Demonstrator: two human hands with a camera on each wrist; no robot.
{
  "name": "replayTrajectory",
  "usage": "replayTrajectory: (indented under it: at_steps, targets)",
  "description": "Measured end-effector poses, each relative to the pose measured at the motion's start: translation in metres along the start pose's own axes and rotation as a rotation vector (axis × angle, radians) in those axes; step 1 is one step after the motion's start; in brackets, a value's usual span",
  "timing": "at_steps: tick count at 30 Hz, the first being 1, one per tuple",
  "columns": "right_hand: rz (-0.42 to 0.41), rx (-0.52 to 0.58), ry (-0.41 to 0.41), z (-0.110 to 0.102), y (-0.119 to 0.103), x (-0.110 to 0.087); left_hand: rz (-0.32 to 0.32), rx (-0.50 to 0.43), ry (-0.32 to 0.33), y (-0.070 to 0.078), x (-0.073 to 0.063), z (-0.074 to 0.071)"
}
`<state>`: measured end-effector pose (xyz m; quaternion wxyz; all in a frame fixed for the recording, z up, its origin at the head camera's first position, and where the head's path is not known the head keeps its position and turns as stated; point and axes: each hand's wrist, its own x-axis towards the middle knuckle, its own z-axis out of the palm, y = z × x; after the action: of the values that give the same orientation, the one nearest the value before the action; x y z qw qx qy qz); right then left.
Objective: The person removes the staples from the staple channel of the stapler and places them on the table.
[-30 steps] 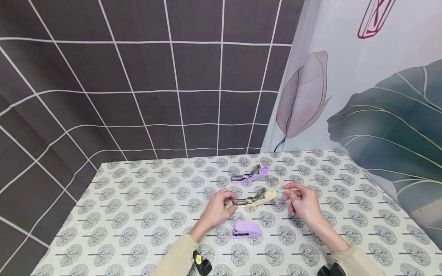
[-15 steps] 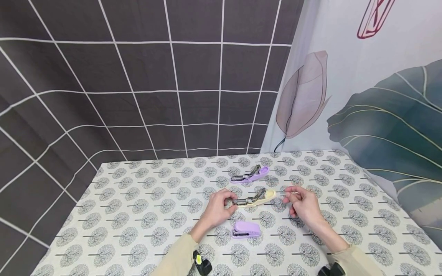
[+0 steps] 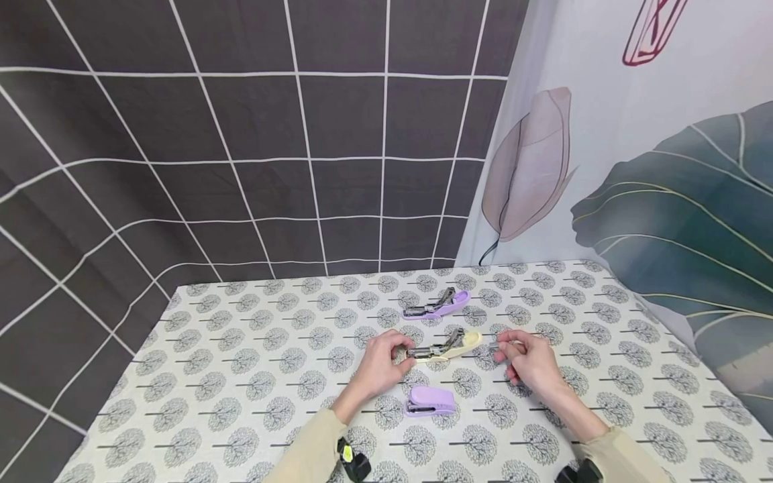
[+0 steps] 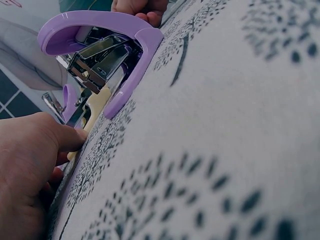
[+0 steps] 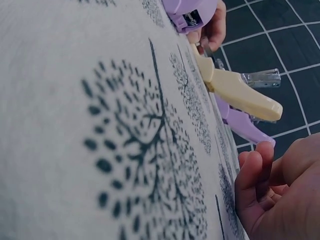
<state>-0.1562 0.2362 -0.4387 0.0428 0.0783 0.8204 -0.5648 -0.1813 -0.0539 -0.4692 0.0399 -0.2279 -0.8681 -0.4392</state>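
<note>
My left hand (image 3: 379, 362) grips the front end of a cream stapler (image 3: 468, 345) lying opened out on the table, its metal magazine and raised inner arm showing. To its right, my right hand (image 3: 533, 362) pinches a short, thin grey piece (image 3: 494, 345), which looks like a strip of staples, between thumb and forefinger. That piece is hidden in the right wrist view, where the cream stapler (image 5: 242, 92) points past the curled fingers. Nearer me sits a closed purple stapler (image 3: 431, 401), large in the left wrist view. Beyond the cream one lies another purple stapler (image 3: 453, 305), also opened out.
A pale tablecloth (image 3: 272, 402) printed with grey trees covers the table. Behind it hangs a dark cloth (image 3: 338, 121) with white grid lines, and at the right a light curtain (image 3: 604, 134) with leaf shapes.
My right hand has shifted slightly, with its fingertips a little lower and the grey piece now showing at them. The left hand and the staplers have stayed in place.
</note>
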Motion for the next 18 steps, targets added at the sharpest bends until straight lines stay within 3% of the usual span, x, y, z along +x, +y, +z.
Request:
replayTrajectory:
  at_steps: [18]
  targets:
    - [-0.011, -0.076, -0.030, 0.0006, 0.0022, 0.0000, 0.001, 0.000, 0.000, -0.0009, -0.0001, 0.0004]
